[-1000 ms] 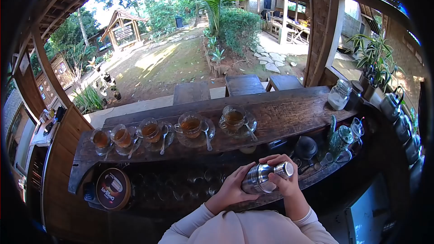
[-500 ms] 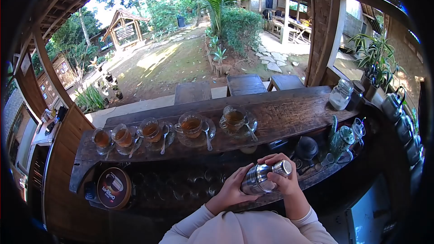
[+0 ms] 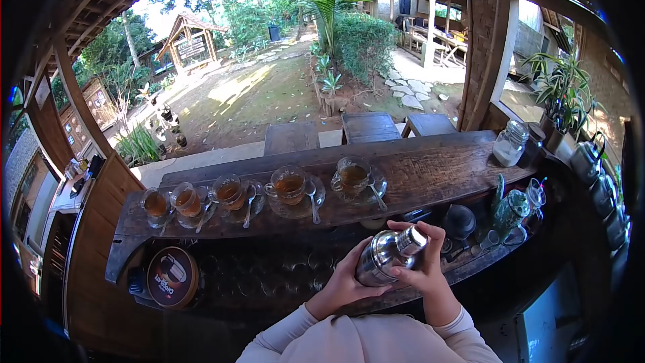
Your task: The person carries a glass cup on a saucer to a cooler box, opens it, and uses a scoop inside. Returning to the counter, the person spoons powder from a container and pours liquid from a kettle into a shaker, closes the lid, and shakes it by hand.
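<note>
A shiny metal cocktail shaker, capped and tilted to the right, is held between both hands in front of my body. My left hand wraps around the lower side of its body. My right hand grips it from the right, with the thumb below the cap and the fingers behind the top. What the shaker contains is hidden. Beyond my hands, several glass cups of amber drink stand on saucers with spoons along the wooden counter; the nearest cup is ahead of the shaker.
On the counter's right end stands a glass jar of white contents beside a dark jar. A lower shelf holds a dark round pot, a green patterned glass pitcher and a round chocolate tin. Kettles line the right side.
My right fingers have shifted around the shaker's top, and the shaker has turned slightly, its cap dipping a little left and toward me. The whole view has moved slightly.
</note>
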A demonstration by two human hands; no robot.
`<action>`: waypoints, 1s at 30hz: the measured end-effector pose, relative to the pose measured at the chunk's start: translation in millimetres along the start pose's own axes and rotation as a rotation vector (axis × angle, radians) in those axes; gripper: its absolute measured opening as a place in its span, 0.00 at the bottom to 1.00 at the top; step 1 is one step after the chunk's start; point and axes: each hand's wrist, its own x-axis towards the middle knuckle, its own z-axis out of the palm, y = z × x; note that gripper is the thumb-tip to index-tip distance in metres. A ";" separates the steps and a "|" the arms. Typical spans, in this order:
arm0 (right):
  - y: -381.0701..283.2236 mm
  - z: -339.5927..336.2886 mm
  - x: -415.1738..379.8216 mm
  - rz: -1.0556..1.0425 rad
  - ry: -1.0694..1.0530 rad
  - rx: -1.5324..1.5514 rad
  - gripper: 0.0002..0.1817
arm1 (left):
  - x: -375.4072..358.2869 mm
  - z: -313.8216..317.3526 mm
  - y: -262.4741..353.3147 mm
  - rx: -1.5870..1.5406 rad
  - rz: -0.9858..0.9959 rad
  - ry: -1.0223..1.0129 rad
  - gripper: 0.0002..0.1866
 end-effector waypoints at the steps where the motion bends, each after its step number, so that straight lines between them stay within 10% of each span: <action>1: -0.9 2.5 -0.1 0.026 0.013 -0.018 0.43 | -0.2 -1.4 -1.0 0.001 0.000 0.002 0.51; 15: -13.9 10.3 7.7 0.329 0.316 0.287 0.29 | -0.5 -1.9 4.7 0.493 0.137 0.097 0.47; 30: -3.0 13.4 6.7 0.169 0.339 0.296 0.16 | -4.1 -6.9 6.1 0.623 0.228 0.172 0.44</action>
